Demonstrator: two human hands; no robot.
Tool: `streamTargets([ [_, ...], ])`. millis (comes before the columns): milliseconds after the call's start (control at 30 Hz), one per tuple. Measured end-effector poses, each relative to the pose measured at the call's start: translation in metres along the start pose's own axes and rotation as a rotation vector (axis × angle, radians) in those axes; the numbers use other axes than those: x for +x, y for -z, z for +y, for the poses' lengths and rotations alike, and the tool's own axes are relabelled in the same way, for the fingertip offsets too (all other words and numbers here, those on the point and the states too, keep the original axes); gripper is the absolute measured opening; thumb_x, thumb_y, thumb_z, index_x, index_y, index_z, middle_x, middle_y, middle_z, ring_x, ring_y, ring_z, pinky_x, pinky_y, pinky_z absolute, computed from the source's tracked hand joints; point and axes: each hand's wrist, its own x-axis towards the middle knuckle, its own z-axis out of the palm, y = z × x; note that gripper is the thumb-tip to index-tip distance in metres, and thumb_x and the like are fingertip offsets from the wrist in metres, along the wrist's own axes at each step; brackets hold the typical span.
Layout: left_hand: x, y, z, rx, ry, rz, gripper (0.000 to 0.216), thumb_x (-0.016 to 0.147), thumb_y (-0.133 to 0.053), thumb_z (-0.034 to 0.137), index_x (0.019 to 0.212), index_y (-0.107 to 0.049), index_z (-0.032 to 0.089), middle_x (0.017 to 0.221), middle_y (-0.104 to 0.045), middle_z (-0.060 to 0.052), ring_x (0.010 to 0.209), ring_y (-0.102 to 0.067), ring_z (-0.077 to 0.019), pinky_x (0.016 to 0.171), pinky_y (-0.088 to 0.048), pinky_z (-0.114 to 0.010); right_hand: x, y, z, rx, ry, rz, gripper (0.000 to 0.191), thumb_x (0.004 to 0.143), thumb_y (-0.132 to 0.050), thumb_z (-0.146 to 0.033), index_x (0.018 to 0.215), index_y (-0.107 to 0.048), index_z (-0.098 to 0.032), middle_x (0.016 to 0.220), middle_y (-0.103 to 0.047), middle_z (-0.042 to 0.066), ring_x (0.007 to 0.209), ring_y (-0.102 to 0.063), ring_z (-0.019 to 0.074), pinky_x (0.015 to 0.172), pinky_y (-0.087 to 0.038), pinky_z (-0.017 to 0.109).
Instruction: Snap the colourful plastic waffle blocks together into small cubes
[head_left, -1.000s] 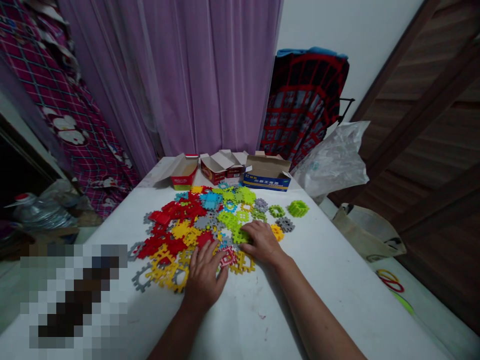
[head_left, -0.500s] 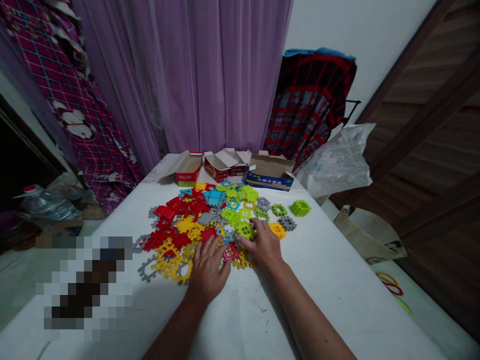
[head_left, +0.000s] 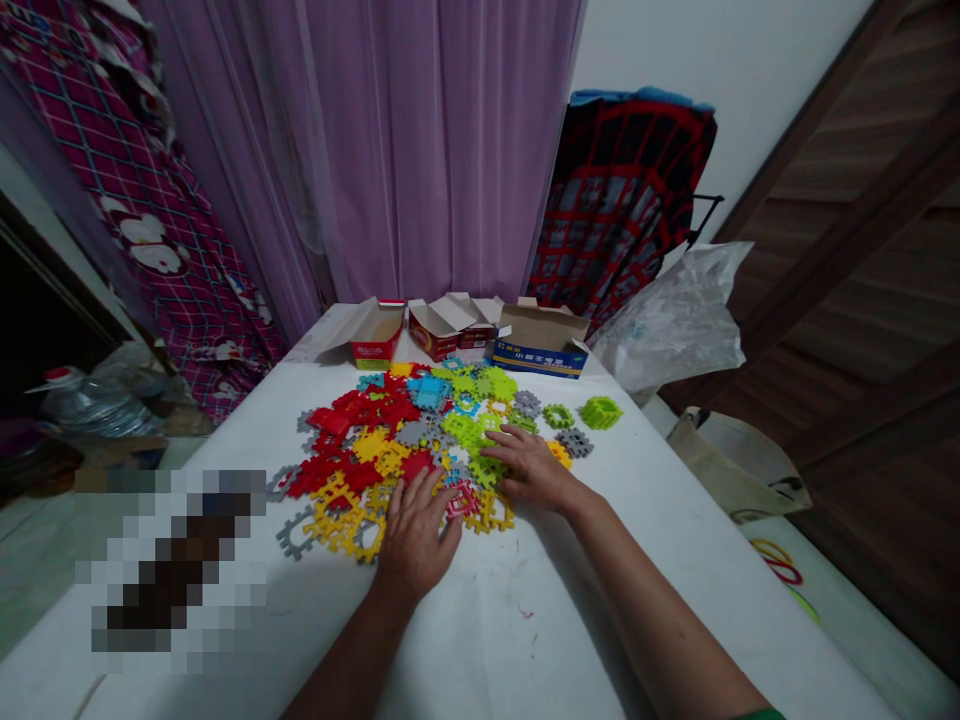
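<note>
- White table (head_left: 675,590) is filling most of my view, with a purple curtain (head_left: 420,140) hanging behind it.
- Crumpled plastic bag (head_left: 671,320) is sitting at the table's far right edge.
- Pile of interlocking plastic tiles (head_left: 405,440) is spreading across the middle of the table: red at left, yellow near me, green and blue farther back.
- Open cardboard boxes (head_left: 465,335) are lining up just behind the pile.
- Left hand (head_left: 416,540) is lying flat, fingers spread, on the near edge of the pile, fingertips touching a red tile (head_left: 459,500); not gripping anything.
- Right hand (head_left: 536,470) is resting palm down on the green tiles, fingers loosely extended; I can't tell if anything is pinched underneath.
- Lone green tile block (head_left: 600,412) is sitting apart at the pile's right.
</note>
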Motion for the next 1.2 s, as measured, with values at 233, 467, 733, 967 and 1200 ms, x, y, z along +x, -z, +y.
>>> streamTargets([
  [233,-0.002,-0.003,-0.002,0.026,-0.017,0.020,0.036,0.093,-0.052,0.032,0.127,-0.063,0.030,0.146,-0.056,-0.006,0.137,-0.049,-0.0278,0.115,-0.035,-0.057,0.005,-0.008,-0.004,-0.012,-0.039,0.068,0.054,0.073,-0.075,-0.031,0.125,-0.064,-0.022,0.117,-0.069,0.011,0.111,-0.059,0.0294,0.096,-0.043,0.046],
  [467,-0.004,-0.005,-0.005,0.071,-0.065,0.064,0.035,0.092,-0.052,0.030,0.125,-0.063,0.029,0.145,-0.057,-0.006,0.136,-0.051,-0.0268,0.115,-0.036,-0.053,-0.023,-0.014,0.026,0.023,-0.399,0.598,0.060,0.074,-0.069,-0.052,0.124,-0.060,-0.021,0.107,-0.072,0.011,0.098,-0.063,0.0289,0.088,-0.045,0.042],
  [733,-0.002,-0.008,-0.009,0.109,-0.093,0.071,0.036,0.089,-0.055,0.030,0.124,-0.064,0.031,0.142,-0.060,-0.005,0.131,-0.055,-0.0281,0.113,-0.037,-0.053,-0.053,0.029,0.122,-0.042,-0.960,1.093,0.082,0.069,-0.063,-0.065,0.130,-0.050,-0.013,0.105,-0.071,0.014,0.089,-0.063,0.0286,0.083,-0.045,0.042],
  [967,-0.001,-0.004,-0.011,0.101,-0.072,-0.014,0.037,0.089,-0.054,0.030,0.125,-0.064,0.032,0.143,-0.059,-0.004,0.133,-0.053,-0.0270,0.113,-0.037,-0.052,-0.037,0.032,0.144,-0.065,-1.045,0.916,0.080,0.070,-0.068,-0.054,0.136,-0.047,-0.015,0.109,-0.071,0.012,0.103,-0.061,0.0330,0.089,-0.042,0.043],
  [1200,-0.005,-0.006,-0.014,0.103,-0.066,0.021,0.035,0.092,-0.053,0.031,0.126,-0.063,0.030,0.146,-0.056,-0.006,0.137,-0.048,-0.0269,0.114,-0.036,-0.054,-0.037,0.023,0.150,-0.088,-1.068,0.882,0.081,0.073,-0.068,-0.052,0.141,-0.043,-0.017,0.111,-0.070,0.011,0.106,-0.060,0.0327,0.090,-0.041,0.042],
])
